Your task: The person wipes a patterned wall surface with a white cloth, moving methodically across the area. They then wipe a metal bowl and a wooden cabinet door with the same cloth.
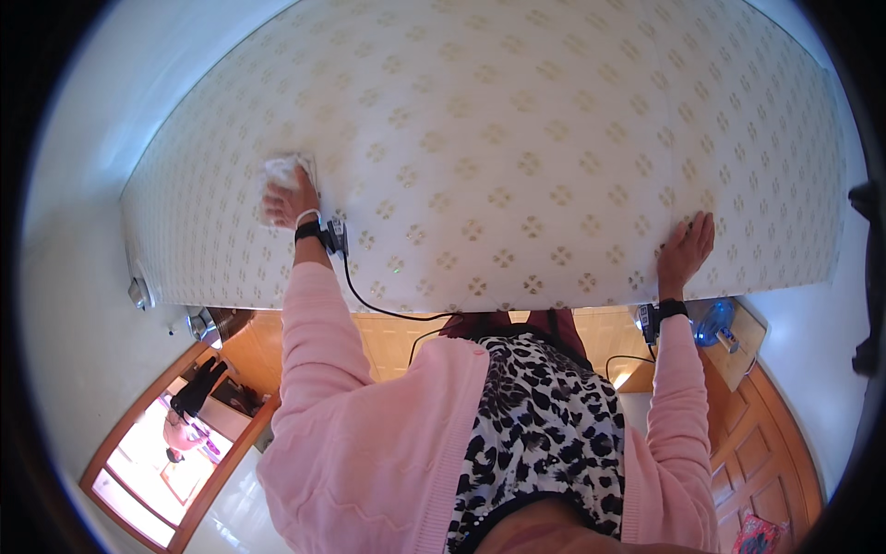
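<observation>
My left hand (pixel 290 200) presses a folded white cloth (pixel 284 168) against a broad pale covering (pixel 517 120) patterned with gold flower-like motifs. Part of the cloth shows beyond and beside the fingers, and the rest is hidden under the palm; hand and cloth look slightly blurred. Toward the covering's right side, close to its near edge, my right hand (pixel 685 251) rests palm down with fingers extended and nothing in it. Both wrists carry dark bands with small devices.
From the left wrist device, a black cable (pixel 388 312) runs over the near edge. A blue water jug (pixel 715 323) stands near a wooden cabinet top (pixel 746 346) at right. White walls rise on both sides. A wooden door (pixel 761 452) is behind at right; a mirror (pixel 166 452) is at lower left.
</observation>
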A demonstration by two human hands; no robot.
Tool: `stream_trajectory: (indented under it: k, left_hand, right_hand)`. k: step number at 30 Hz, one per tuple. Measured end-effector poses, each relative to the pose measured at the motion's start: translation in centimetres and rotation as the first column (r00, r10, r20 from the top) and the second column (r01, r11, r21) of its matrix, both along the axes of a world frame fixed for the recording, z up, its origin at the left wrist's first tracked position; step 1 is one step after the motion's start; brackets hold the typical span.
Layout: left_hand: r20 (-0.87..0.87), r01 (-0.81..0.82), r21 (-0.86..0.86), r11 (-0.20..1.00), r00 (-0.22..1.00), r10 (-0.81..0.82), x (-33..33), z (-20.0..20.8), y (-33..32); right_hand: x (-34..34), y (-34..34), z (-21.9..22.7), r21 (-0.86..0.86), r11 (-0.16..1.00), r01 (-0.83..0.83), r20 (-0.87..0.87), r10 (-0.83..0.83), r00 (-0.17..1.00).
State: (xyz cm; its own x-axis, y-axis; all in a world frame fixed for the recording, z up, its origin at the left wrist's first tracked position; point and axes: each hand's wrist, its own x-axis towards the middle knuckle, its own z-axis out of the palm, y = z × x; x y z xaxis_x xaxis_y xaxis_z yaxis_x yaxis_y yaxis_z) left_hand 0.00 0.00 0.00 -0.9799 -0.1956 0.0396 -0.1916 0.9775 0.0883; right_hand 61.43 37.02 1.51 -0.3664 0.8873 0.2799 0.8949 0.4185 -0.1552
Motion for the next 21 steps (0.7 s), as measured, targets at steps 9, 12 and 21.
stream_trajectory:
  k: [9, 12, 21]
  left_hand:
    - [-0.097, 0.588, -0.07, 0.806, 0.8, -0.592, -1.1, -0.3, 20.5]
    - [-0.15, 0.782, -0.077, 0.618, 0.604, -0.783, 3.2, -0.4, 28.6]
    - [-0.16, 0.982, 0.109, -0.152, -0.134, -0.978, 29.2, 2.6, 46.2]
  right_hand:
    - [-0.8, 0.0, 0.6, 0.022, 1.0, 0.013, -0.006, -0.013, 1.0]
    - [-0.7, 0.0, 0.9, 0.026, 1.0, 0.011, -0.015, -0.01, 1.0]
    - [-0.6, -0.1, 1.3, -0.008, 1.0, 0.013, -0.04, -0.013, 0.999]
